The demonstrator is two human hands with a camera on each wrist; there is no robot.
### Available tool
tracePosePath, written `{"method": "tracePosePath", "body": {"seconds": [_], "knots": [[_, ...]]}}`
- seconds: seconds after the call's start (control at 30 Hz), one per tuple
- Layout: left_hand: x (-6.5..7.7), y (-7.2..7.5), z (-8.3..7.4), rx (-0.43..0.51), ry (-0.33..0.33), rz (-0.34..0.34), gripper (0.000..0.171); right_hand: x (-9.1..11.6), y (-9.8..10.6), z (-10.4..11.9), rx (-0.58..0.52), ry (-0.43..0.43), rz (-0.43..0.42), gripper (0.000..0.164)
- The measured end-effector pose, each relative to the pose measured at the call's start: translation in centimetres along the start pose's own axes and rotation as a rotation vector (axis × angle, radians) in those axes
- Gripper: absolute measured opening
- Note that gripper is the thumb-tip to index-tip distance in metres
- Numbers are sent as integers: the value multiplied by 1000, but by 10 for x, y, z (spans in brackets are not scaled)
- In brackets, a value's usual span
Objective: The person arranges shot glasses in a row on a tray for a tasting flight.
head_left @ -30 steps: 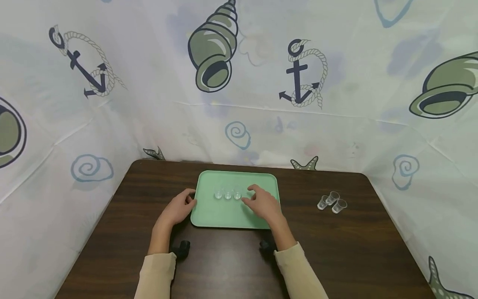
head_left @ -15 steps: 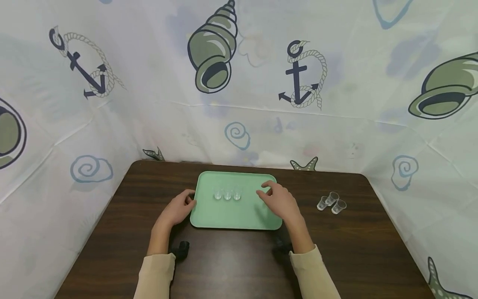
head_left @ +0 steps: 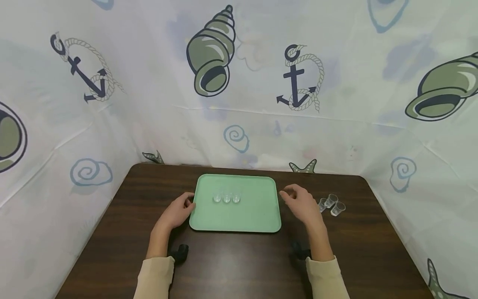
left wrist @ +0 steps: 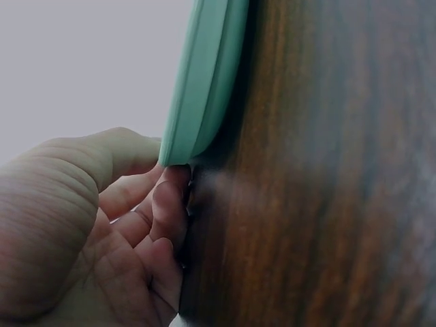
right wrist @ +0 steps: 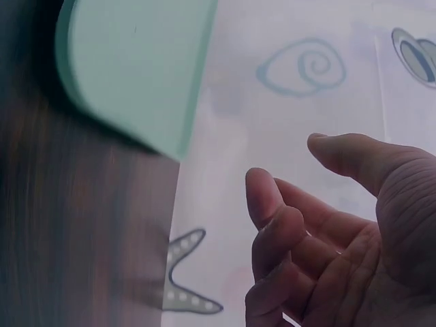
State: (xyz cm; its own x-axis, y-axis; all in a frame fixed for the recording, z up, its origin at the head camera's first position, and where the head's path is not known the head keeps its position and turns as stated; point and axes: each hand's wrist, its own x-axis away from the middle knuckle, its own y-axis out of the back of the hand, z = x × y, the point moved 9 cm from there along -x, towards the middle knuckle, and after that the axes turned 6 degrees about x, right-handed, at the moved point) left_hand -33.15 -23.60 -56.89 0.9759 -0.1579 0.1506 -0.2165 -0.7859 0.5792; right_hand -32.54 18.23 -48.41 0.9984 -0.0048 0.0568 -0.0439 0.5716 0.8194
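Observation:
A light green tray [head_left: 239,220] lies on the dark wooden table. Three small clear cups [head_left: 226,198] stand in a row on it. My left hand [head_left: 174,212] is at the tray's left side, and in the left wrist view its thumb and fingers pinch the tray's rim [left wrist: 197,95]. Just past the tray's right edge is my right hand [head_left: 303,206], raised over the table, its fingers loosely bent with nothing between them. In the right wrist view a gap shows between thumb and fingertips. Three more clear cups [head_left: 337,209] sit close together to its right, one partly hidden by it.
A black wrist camera [head_left: 181,254] shows under the left forearm, another [head_left: 300,251] under the right. Behind and beside the table [head_left: 231,274] hangs a white curtain [head_left: 261,141] printed with shells, anchors and starfish.
My right hand has moved right, from beside the row of cups on the tray to beyond the tray's right edge. My left hand keeps its place at the tray's left rim.

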Motion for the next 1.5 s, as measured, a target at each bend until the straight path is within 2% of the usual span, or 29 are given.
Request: {"method": "tracePosePath", "body": {"seconds": [0.27, 0.5, 0.8, 1.17, 1.5], "knots": [[0, -1, 5, -9, 20, -5, 50, 5, 17, -20, 70, -50, -37, 50], [0, -1, 4, -11, 13, -10, 50, 9, 32, -45, 189, -128, -105, 55], [0, -1, 4, -14, 4, -15, 49, 15, 47, -61, 236, -163, -134, 54], [2, -1, 2, -4, 9, -17, 48, 12, 43, -85, 275, -227, -82, 59], [1, -1, 3, -7, 5, -20, 48, 6, 34, -98, 295, -257, -38, 62]]}}
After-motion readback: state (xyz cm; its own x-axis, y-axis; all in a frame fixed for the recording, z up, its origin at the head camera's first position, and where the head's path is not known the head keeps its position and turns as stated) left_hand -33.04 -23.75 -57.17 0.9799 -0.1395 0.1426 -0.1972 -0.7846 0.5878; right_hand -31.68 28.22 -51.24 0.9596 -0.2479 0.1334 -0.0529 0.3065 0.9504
